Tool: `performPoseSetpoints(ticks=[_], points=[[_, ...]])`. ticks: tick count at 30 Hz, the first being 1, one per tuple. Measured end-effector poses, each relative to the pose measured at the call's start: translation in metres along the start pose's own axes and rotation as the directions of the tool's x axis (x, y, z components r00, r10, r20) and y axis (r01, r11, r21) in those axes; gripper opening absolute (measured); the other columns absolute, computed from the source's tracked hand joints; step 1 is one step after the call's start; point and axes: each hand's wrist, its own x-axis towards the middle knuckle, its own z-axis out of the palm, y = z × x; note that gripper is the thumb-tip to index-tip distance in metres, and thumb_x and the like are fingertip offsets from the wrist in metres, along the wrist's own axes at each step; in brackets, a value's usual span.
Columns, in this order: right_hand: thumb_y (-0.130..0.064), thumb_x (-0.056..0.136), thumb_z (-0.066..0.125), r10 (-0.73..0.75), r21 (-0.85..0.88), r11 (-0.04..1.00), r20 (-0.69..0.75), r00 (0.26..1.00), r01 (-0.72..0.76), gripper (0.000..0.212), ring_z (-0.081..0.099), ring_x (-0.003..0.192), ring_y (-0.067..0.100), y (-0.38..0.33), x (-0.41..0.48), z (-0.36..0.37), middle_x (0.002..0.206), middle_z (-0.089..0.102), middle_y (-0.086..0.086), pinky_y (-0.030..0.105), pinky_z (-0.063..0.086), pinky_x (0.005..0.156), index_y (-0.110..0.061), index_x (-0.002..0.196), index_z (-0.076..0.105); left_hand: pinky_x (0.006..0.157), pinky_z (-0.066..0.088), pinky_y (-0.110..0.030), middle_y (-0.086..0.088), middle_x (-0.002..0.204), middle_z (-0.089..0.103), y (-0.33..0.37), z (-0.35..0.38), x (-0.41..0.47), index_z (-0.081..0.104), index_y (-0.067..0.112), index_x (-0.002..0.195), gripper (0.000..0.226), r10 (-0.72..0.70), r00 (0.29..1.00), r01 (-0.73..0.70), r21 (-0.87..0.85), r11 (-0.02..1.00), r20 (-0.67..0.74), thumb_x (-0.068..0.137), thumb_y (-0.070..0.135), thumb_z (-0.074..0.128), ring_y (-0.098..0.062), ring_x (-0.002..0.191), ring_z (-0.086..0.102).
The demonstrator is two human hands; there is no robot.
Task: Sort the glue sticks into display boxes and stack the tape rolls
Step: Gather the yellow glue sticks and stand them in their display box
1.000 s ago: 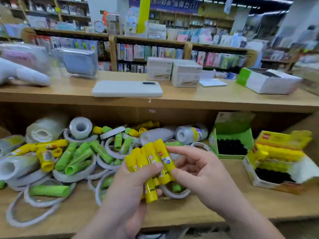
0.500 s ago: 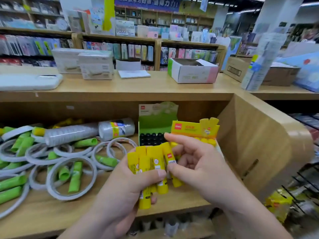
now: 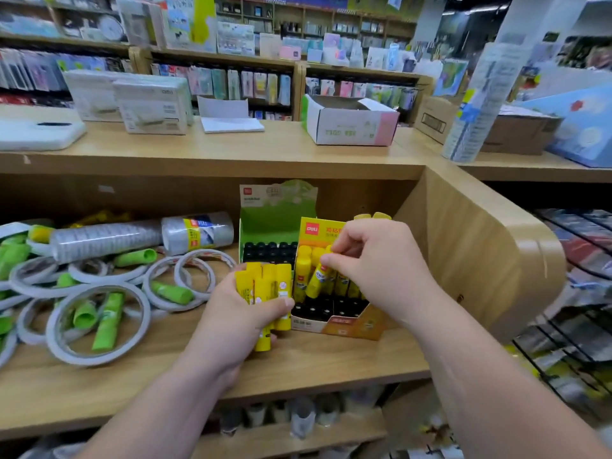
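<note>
Here the left hand (image 3: 245, 313) curls its fingers round a bundle of yellow glue sticks (image 3: 265, 286), just left of the yellow display box (image 3: 331, 324), whose flap bears a red "deli" logo. The right hand (image 3: 374, 270) pinches a single glue stick (image 3: 314, 281), tilted over that box. Tape rolls (image 3: 96, 323) and green glue sticks (image 3: 107, 321) lie on the shelf (image 3: 314, 359).

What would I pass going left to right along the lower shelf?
Loose tape rings, wrapped tape rolls, left hand gripping yellow glue sticks, right hand pinching one glue stick, wooden side panel.
</note>
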Motion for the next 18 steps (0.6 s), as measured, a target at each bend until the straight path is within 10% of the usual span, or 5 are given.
performPoseSetpoints(ticks=[18], points=[[-0.031,0.086,0.076,-0.156,-0.229,0.959,0.073,0.985,0.169,0.018,0.062,0.083,0.013,-0.009,-0.001,0.016,0.088,0.066,-0.006,0.038,0.056,0.073,-0.016,0.076,0.076,0.054,0.058,-0.037,0.000,0.089,0.075,-0.010,-0.009,-0.002,0.053,0.030,0.128,0.067,0.060,0.998,-0.060,0.055,0.997,0.006,0.074,0.007,0.086,-0.020,0.072,0.074]])
